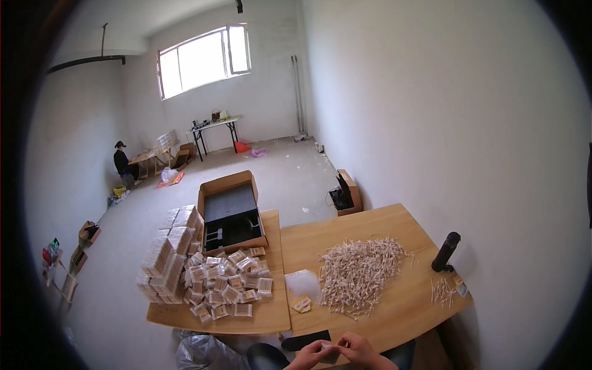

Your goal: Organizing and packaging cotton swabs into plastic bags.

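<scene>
At the near edge of the table, my left hand [309, 356] and my right hand [359, 351] are close together with fingers pinched. Between them is a small clear plastic bag [330, 355]; its contents are too small to make out. Beyond my hands lies a big loose pile of cotton swabs [362, 275]. Left of that pile sits a stack of clear plastic bags [302, 283], with a few yellow and white cards [301, 304] just nearer. A flat black object [306, 340] lies beside my left hand.
Filled packs [229, 285] lie heaped on the left table, beside stacked packs [163, 264] and an open cardboard box [227, 185]. At right stand a black cylinder [446, 251] and a few separate swabs [442, 292]. Another person [123, 161] sits far left.
</scene>
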Motion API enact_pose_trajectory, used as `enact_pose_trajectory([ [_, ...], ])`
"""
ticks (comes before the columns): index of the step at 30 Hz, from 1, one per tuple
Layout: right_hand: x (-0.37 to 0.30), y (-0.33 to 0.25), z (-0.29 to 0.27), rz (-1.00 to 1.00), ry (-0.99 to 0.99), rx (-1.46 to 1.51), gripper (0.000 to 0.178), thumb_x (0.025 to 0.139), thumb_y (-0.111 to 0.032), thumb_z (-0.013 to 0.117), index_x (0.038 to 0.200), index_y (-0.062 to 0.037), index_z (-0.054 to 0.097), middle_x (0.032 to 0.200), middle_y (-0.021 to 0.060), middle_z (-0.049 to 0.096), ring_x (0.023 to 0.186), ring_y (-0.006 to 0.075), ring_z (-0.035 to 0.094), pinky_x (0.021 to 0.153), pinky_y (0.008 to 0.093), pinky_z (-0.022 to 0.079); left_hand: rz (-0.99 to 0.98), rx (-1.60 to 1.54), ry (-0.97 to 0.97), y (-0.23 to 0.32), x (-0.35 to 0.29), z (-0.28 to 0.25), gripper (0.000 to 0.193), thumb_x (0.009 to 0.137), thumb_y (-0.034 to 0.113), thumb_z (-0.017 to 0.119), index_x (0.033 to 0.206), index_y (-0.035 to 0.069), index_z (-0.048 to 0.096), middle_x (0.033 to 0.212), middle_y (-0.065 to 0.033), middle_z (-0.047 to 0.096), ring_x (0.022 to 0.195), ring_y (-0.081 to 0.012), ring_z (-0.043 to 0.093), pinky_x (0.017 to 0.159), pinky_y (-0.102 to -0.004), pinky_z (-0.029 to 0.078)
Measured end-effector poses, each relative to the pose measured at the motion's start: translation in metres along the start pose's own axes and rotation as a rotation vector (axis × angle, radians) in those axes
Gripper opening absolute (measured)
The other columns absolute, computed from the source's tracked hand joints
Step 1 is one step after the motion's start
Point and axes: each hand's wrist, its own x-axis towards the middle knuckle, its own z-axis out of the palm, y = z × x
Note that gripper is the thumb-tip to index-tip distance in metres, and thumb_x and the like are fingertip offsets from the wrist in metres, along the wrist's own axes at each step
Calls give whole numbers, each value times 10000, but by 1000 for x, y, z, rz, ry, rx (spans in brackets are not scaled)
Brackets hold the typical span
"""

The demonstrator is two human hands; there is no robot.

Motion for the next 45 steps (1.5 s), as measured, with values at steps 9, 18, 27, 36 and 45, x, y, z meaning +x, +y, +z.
enact_pose_trajectory([
  [9, -2, 8, 11, 80, 80, 295, 175, 856, -186, 746, 881, -30, 669, 714, 10, 618, 644, 66, 552, 569, 239, 457, -42, -104, 136, -11, -6, -6, 235, 971, 265, 608, 1068, 54, 644, 919, -8, 670, 839, -103, 619, 745, -271, 508],
  [18, -3, -4, 4, -23, 185, 176, 131, 853, -154, 727, 862, -37, 669, 737, 61, 632, 646, 132, 587, 580, 280, 470, 9, 1, 249, 10, -2, -14, 139, 919, 113, 672, 976, -11, 696, 907, -27, 702, 836, -87, 623, 775, -226, 485],
  [27, -4, -14, -2, -154, 205, 119, 127, 852, -160, 680, 876, -41, 644, 802, 120, 648, 740, 279, 642, 656, 364, 496, 98, 63, 262, 7, -6, -20, 52, 845, 28, 727, 859, -22, 724, 852, -55, 666, 788, -120, 617, 736, -238, 475],
  [36, -4, -23, -1, -208, 224, 128, 113, 819, -124, 700, 842, -41, 626, 836, 112, 605, 794, 281, 609, 686, 363, 480, 194, 163, 224, 12, -3, -11, 99, 889, 63, 697, 916, -32, 701, 875, -34, 671, 814, -110, 625, 731, -228, 488],
  [45, -2, -11, 2, -317, 251, 74, 113, 810, -128, 691, 851, -49, 622, 831, 115, 595, 824, 319, 588, 710, 398, 468, 279, 463, 174, 17, 3, -4, 78, 879, 31, 684, 843, -36, 666, 876, -55, 645, 801, -127, 607, 718, -248, 485],
])
